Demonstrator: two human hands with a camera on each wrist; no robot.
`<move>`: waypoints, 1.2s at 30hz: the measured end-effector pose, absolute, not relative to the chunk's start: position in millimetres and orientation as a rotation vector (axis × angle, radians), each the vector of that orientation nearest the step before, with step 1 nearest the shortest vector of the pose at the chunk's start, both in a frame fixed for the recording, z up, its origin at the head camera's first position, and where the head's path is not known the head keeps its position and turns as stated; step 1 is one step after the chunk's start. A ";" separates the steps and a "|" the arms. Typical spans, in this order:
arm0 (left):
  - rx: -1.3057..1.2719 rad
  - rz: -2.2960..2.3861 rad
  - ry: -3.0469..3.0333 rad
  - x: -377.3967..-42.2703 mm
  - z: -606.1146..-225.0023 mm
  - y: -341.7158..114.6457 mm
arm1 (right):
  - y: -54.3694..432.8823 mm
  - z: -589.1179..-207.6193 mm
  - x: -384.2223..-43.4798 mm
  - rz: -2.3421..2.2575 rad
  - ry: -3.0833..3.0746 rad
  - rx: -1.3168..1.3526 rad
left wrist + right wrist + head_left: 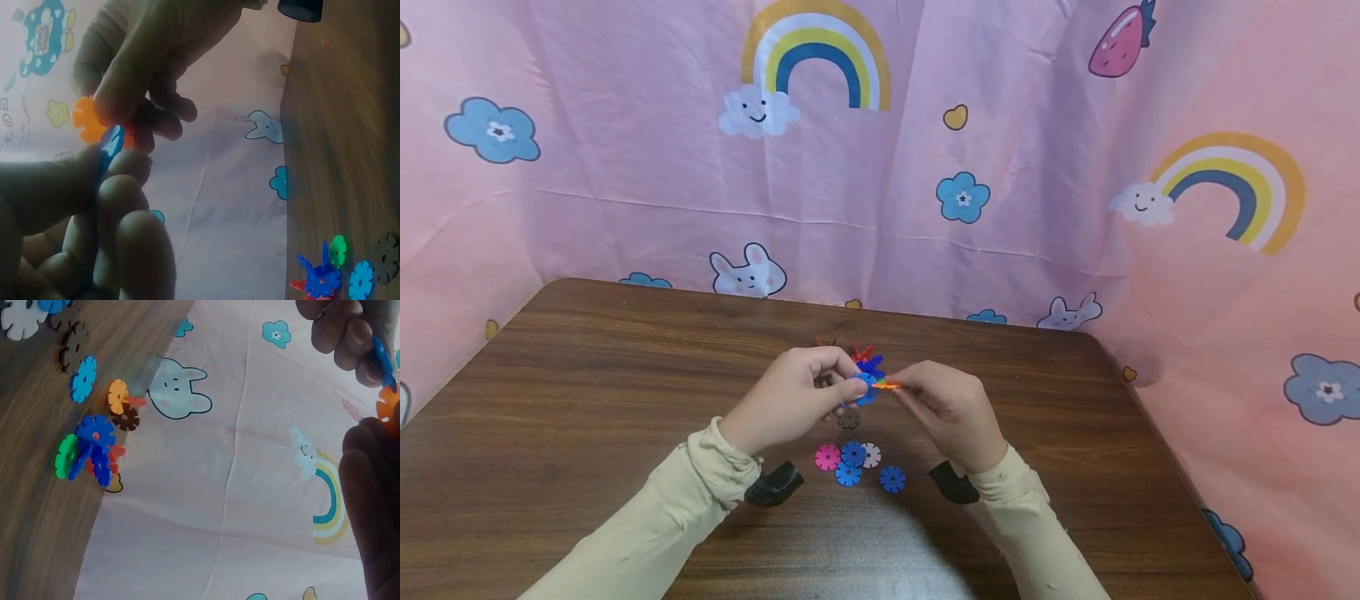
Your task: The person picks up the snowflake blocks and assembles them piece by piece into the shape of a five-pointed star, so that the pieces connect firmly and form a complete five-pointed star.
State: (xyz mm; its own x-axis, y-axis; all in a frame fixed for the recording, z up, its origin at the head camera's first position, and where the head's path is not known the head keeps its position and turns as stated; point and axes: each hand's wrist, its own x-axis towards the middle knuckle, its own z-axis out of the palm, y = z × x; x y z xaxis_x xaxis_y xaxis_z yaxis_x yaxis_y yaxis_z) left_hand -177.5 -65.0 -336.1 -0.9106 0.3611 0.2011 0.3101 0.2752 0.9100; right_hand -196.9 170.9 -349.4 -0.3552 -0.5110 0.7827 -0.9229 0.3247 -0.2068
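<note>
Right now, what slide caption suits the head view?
Left hand pinches a blue disc; right hand, an orange disc.

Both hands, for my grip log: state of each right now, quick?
Left hand: pinching a blue notched plastic disc.
Right hand: pinching an orange notched plastic disc.

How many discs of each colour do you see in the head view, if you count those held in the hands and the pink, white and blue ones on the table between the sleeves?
Blue discs: 4 (1 in the left hand, 3 on the table)
Orange disc: 1 (in the right hand)
Pink disc: 1
White disc: 1
Total: 7
</note>
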 end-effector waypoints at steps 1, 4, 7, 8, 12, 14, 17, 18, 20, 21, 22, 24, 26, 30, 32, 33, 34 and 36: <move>0.650 1.745 2.477 -177.3 -336.1 -64.8 | 170.7 -349.0 -196.4 0.868 -1.982 1.260; 0.642 1.737 2.489 -176.5 -335.8 -64.0 | 169.7 -348.3 -195.2 0.837 -1.971 1.261; 0.646 1.730 2.498 -175.7 -336.1 -62.7 | 169.5 -348.3 -194.1 0.808 -1.966 1.254; 0.647 1.730 2.501 -175.5 -336.2 -62.2 | 169.5 -348.3 -193.7 0.799 -1.964 1.253; 0.685 1.727 2.514 -174.9 -337.5 -61.7 | 169.3 -348.5 -191.9 0.777 -1.949 1.258; 0.704 1.720 2.521 -174.7 -337.2 -62.3 | 169.0 -348.7 -191.4 0.771 -1.942 1.264; 0.749 1.711 2.516 -175.0 -336.9 -63.9 | 168.2 -349.2 -191.3 0.772 -1.930 1.270; 0.762 1.713 2.506 -175.0 -336.3 -64.5 | 167.8 -349.4 -191.3 0.778 -1.924 1.271; 0.774 1.720 2.482 -175.1 -334.9 -65.5 | 166.9 -349.9 -191.3 0.800 -1.909 1.276; 0.777 1.729 2.464 -175.5 -334.7 -65.9 | 166.4 -350.1 -191.2 0.808 -1.903 1.277; 0.776 1.739 2.444 -175.8 -334.4 -66.4 | 165.6 -350.3 -191.2 0.815 -1.895 1.278; 0.771 1.757 2.412 -176.2 -333.8 -67.2 | 164.2 -350.7 -190.9 0.833 -1.880 1.278; 0.774 1.776 2.378 -176.7 -333.7 -67.2 | 163.3 -351.0 -190.5 0.855 -1.866 1.278; 0.800 1.805 2.325 -176.8 -332.5 -67.1 | 162.2 -350.6 -189.5 0.909 -1.845 1.277; 0.803 1.811 2.311 -176.8 -331.4 -67.3 | 161.5 -350.4 -189.2 0.931 -1.841 1.282; 0.807 1.809 2.310 -176.8 -331.1 -67.7 | 161.1 -350.4 -189.0 0.933 -1.841 1.285; 0.810 1.804 2.309 -176.8 -330.6 -67.9 | 160.6 -350.4 -188.8 0.932 -1.841 1.286; 0.816 1.789 2.309 -177.3 -329.8 -68.6 | 159.7 -350.6 -188.5 0.920 -1.839 1.286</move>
